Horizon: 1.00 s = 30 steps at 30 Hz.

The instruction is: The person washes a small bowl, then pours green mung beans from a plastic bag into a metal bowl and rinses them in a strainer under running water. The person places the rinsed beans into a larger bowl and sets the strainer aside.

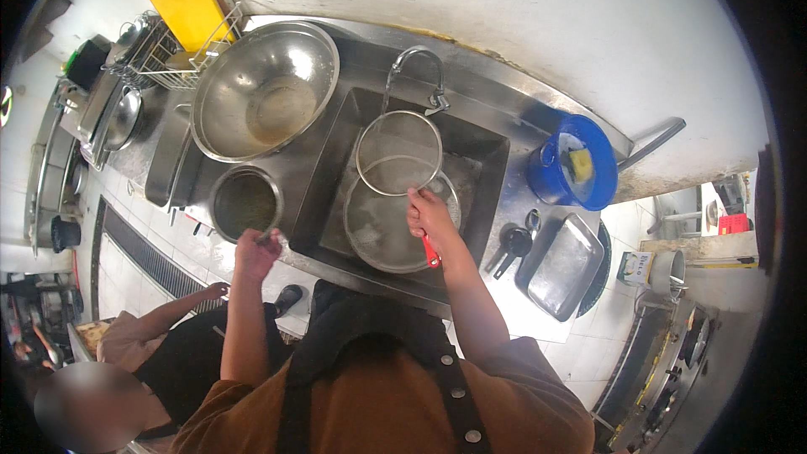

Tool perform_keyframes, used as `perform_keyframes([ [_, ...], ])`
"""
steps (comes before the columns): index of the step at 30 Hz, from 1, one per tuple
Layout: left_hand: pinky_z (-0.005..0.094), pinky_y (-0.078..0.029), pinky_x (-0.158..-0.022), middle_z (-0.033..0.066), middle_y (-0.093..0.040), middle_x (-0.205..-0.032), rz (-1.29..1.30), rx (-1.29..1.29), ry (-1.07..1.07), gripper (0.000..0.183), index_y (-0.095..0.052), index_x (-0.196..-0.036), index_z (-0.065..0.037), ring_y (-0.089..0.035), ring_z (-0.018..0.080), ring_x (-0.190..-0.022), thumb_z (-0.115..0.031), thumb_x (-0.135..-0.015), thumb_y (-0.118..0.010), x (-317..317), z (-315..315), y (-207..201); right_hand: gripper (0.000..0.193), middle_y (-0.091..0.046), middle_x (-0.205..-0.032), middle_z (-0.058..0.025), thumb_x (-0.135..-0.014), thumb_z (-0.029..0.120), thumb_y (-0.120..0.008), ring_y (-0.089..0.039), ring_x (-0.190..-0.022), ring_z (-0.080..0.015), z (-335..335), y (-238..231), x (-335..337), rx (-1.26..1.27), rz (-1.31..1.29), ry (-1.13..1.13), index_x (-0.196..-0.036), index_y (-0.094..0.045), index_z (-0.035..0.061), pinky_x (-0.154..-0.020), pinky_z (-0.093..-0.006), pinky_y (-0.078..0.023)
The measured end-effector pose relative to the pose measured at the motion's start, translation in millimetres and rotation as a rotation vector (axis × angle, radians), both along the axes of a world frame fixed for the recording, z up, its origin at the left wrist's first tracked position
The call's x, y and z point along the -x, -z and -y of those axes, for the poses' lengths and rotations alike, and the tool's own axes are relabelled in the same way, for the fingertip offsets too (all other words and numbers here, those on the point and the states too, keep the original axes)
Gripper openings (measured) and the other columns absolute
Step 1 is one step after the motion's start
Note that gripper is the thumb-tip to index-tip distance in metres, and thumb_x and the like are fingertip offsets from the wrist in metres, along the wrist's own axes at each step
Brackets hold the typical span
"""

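My right hand (429, 216) is closed on the red handle of a round mesh strainer (398, 136), which I hold over the sink (319, 202) beneath the curved faucet (414, 52). Below the strainer, a large round metal basin (370, 231) with cloudy water and some foam sits in the sink. To the left, my left hand (257, 256) is closed at the near edge of a round metal-rimmed pan (229, 208) with a dark greenish inside. Whether this is a solid pan or a sieve I cannot tell. My fingers hide the part they grip.
A wide steel bowl (252, 113) stands left of the sink, near a wire rack (172, 67) and a yellow board (187, 0). On the right are a blue bucket (551, 170), a black ladle (514, 242) and a metal tray (565, 267). Another person (181, 353) is close at lower left.
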<state>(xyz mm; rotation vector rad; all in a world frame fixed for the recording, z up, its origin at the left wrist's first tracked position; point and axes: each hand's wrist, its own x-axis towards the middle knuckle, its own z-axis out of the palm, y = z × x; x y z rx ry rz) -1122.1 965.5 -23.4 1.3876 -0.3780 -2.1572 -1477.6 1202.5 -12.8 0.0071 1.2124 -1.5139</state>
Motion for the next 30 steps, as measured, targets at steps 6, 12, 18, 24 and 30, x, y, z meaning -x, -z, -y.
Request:
perform_keyframes([
  [6, 0.0473, -0.058, -0.089, 0.0281, -0.069, -0.118, -0.007, 0.086, 0.357, 0.047, -0.044, -0.138, 0.012, -0.072, 0.0351, -0.101, -0.015, -0.100, -0.045, 80, -53, -49, 0.022, -0.039, -0.067, 0.0069, -0.104, 0.024, -0.060, -0.034, -0.051, -0.0063, 31, 9, 3, 0.002, 0.126, -0.131, -0.091, -0.045, 0.0170, -0.044, -0.0252, -0.024],
  [12, 0.0428, -0.062, -0.077, 0.0261, -0.067, -0.126, 0.056, 0.191, 0.503, 0.045, -0.041, -0.144, 0.008, -0.076, 0.0359, -0.098, -0.012, -0.104, -0.043, 193, -49, -43, 0.016, -0.039, -0.068, 0.0060, -0.102, 0.019, -0.058, -0.034, -0.052, -0.0069, 29, 11, 10, -0.046, 0.147, -0.108, -0.090, -0.047, 0.0187, -0.043, -0.0257, -0.023],
  [18, 0.0399, -0.062, -0.065, 0.0268, -0.069, -0.122, 0.388, 0.610, 0.496, 0.040, -0.041, -0.137, 0.012, -0.078, 0.0333, -0.078, -0.010, -0.104, -0.047, 261, -44, -32, 0.017, -0.039, -0.068, 0.0057, -0.102, 0.019, -0.056, -0.034, -0.051, -0.0072, 30, -4, 17, -0.010, 0.109, -0.096, -0.088, -0.047, 0.0181, -0.043, -0.0263, -0.022],
  [24, 0.0555, -0.056, -0.084, 0.0368, -0.068, -0.113, 0.815, 1.243, 0.643, 0.066, -0.023, -0.153, 0.012, -0.073, 0.0493, -0.098, -0.006, -0.099, -0.056, 271, -27, -32, 0.010, -0.035, -0.068, 0.0085, -0.103, 0.019, -0.058, -0.030, -0.052, -0.0048, 41, 4, 27, 0.069, 0.169, -0.103, -0.099, -0.049, 0.0190, -0.043, -0.0241, -0.021],
  [30, 0.0582, -0.053, -0.090, 0.0363, -0.068, -0.111, 0.888, 1.313, 0.776, 0.092, -0.005, -0.164, 0.002, -0.067, 0.0539, -0.103, 0.000, -0.091, -0.061, 274, -30, -66, 0.020, -0.034, -0.067, 0.0085, -0.102, 0.019, -0.060, -0.029, -0.051, -0.0047, 49, 11, 29, 0.124, 0.201, -0.081, -0.089, -0.044, 0.0196, -0.042, -0.0247, -0.019],
])
